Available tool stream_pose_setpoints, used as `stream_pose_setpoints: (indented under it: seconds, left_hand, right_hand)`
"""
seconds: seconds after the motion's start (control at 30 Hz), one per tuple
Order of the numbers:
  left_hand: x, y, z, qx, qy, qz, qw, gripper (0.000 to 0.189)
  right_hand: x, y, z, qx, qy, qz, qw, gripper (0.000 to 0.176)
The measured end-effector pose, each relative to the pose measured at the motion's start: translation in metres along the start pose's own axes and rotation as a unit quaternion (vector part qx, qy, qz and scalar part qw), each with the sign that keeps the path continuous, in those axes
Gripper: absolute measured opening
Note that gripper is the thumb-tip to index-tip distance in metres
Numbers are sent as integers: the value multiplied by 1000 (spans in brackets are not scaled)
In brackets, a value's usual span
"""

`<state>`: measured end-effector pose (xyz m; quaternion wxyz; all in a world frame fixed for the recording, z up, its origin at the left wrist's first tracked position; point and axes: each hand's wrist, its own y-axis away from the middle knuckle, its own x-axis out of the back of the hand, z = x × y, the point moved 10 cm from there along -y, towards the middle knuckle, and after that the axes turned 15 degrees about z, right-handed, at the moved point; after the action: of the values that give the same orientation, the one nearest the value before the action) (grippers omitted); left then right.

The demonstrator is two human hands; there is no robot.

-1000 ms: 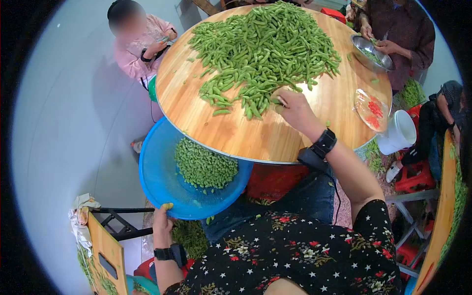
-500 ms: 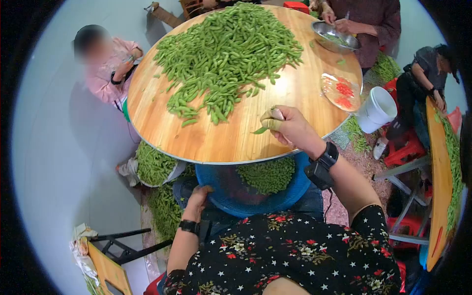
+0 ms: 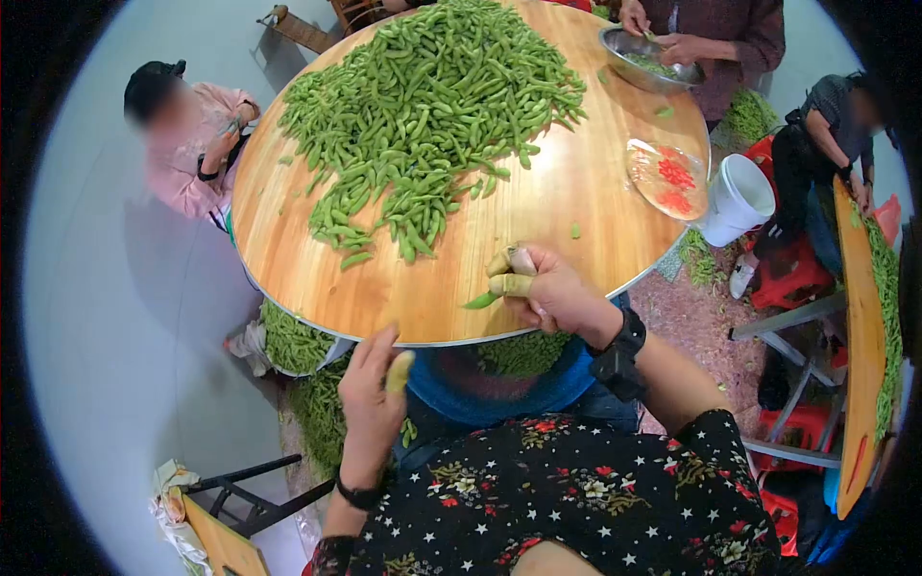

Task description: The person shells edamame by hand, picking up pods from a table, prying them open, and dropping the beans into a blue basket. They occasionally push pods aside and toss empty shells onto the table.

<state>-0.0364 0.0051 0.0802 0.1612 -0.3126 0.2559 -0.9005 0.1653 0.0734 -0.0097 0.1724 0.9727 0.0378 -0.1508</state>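
Note:
My right hand [image 3: 559, 296] is closed over the near part of the round wooden table [image 3: 576, 206], pinching a green edamame pod [image 3: 481, 300] that points left. Yellowish covers wrap its thumb and a finger, and something greyish shows at the fingertips, too small to name. My left hand [image 3: 373, 389] is raised at the near table edge, holding nothing, its fingers apart and a yellowish cover on one digit. A large heap of edamame pods [image 3: 432, 106] lies across the table's far side. Below the edge, a blue basin [image 3: 447, 389] holds shelled green beans [image 3: 523, 355], partly hidden by the table.
At the right stand a white bucket [image 3: 738, 202] and a plastic-wrapped packet [image 3: 669, 178] with red print. A co-worker works over a metal bowl [image 3: 651, 62]. Another person sits at the left. A sack of pods [image 3: 296, 341] stands below the table at left.
My left hand has risen from the basin's rim to the table edge, its fingers spread. My right hand has come down and nearer with the edamame pod. The view has shifted slightly.

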Motion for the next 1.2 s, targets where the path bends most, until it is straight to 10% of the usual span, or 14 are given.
stream_pose_setpoints:
  seconds: [0.17,0.3,0.73,1.13,1.2]
  left_hand:
    - [-95,-17,-5,-31,99,-190,976,23]
    - [-107,-46,-21,-77,88,-123,986,24]
    - [-122,-35,-34,141,227,-230,936,42]
    - [-99,-46,8,-100,121,-132,979,31]
    - [-102,-43,-2,40,176,-181,967,30]
  right_hand:
    - [-23,-9,-13,124,23,-18,992,14]
    - [-9,-9,-31,345,273,95,893,32]
    - [-28,-8,-5,69,56,-18,996,21]
    - [-22,5,-23,178,161,-7,971,19]
    - [-22,8,-24,111,124,-16,986,20]
